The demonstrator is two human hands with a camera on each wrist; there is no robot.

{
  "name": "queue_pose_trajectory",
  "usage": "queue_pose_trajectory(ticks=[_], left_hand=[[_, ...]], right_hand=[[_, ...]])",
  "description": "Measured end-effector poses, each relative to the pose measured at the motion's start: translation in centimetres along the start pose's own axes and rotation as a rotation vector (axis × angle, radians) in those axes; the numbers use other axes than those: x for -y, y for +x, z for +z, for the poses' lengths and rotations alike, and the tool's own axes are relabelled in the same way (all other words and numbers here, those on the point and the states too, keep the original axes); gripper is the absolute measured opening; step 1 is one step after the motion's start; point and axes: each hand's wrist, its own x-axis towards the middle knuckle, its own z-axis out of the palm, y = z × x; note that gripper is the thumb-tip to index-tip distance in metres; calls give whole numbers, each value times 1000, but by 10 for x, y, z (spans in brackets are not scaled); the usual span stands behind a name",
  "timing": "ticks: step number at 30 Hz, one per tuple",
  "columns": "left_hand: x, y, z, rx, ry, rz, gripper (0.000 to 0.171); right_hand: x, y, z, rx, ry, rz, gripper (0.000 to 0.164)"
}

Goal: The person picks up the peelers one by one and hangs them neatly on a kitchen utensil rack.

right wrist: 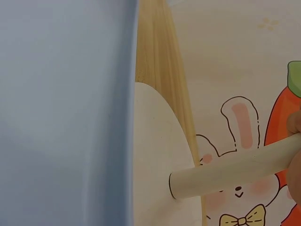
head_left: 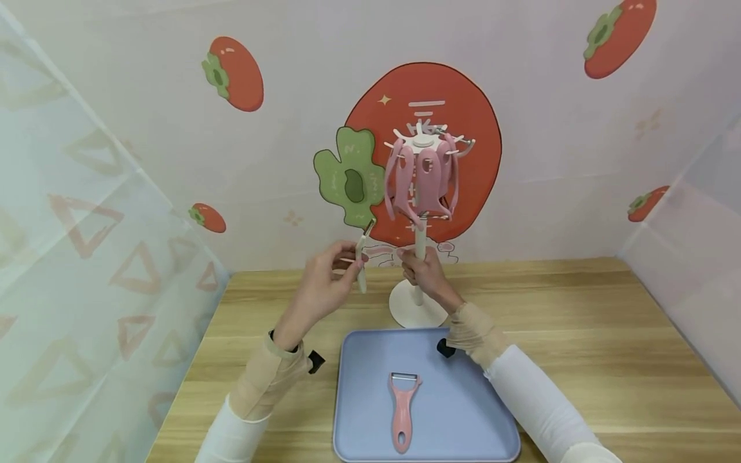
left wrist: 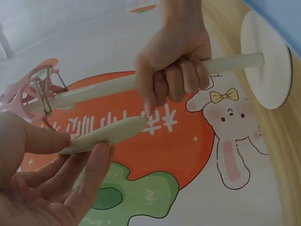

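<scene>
My left hand [head_left: 324,286] pinches the pale handle of a peeler [head_left: 361,281] between thumb and fingers, its metal blade end pointing up. That handle [left wrist: 113,133] lies across the fingertips in the left wrist view. My right hand [head_left: 426,275] grips the white pole [head_left: 420,236] of a round-based stand, its fingers wrapped about it [left wrist: 176,77]. Several pink peelers [head_left: 429,183] hang from the hooks of the stand's white top [head_left: 423,141]. Only the edge of the right hand [right wrist: 296,174] shows in the right wrist view.
A blue tray [head_left: 463,411] lies on the wooden table [head_left: 579,334] in front of the stand's base [head_left: 413,315]. Inside it is a pink peeler [head_left: 402,411], blade end toward the stand. A patterned wall [head_left: 550,161] rises just behind the stand.
</scene>
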Motion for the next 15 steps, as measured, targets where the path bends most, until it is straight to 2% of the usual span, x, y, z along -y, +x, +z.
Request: queue_pose_trajectory(ticks=[6,15], left_hand=[[-3,14,-8,-34,-27,38,23],[-11,44,-21,-81,-51,42,28]], right_hand=[[-1,-2,0,5,-3,11,54],[1,-2,1,-8,-28,4,55]])
